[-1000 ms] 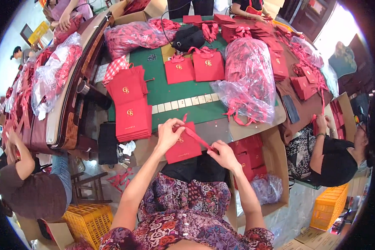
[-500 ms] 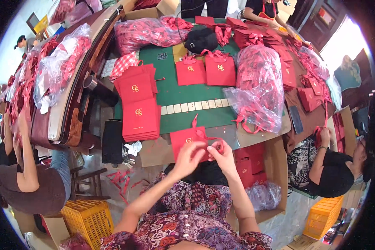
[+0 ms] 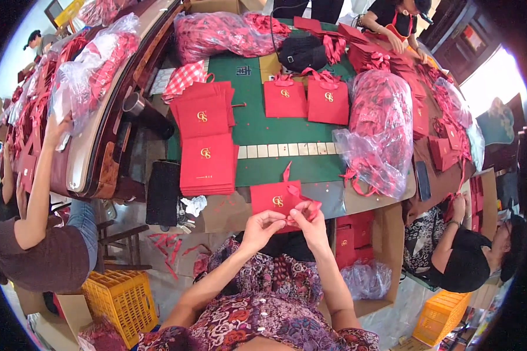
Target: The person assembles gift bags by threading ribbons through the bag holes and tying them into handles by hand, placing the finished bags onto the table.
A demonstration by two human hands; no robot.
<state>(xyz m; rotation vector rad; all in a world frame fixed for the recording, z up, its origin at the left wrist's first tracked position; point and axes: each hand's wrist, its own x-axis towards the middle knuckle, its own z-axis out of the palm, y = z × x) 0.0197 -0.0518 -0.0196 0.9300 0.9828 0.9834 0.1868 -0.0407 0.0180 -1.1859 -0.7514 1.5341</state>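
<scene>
A small red paper bag (image 3: 270, 193) with a gold emblem lies at the table's near edge, right in front of me. One ribbon (image 3: 287, 171) stands up from its far side. Over its near right part my right hand (image 3: 310, 225) pinches a red ribbon (image 3: 315, 208), a loop of which shows above the fingers. The fingertips of my left hand (image 3: 262, 229) are pressed together on the same ribbon, almost touching the right fingertips. Exactly how the ribbon runs between the fingers is hidden.
Stacked red bags (image 3: 208, 167) stand left of the work spot, beside a black pouch (image 3: 163, 193). Two ribboned bags (image 3: 328, 106) lie farther back. A clear plastic sack of ribbons (image 3: 380, 126) is at right. Below it sits a cardboard box (image 3: 386, 234). Co-workers sit both sides.
My left hand, its fingers apart before, has closed on the ribbon beside my right hand. The whole view has shifted slightly. At left, a co-worker's arm has moved up toward a plastic sack.
</scene>
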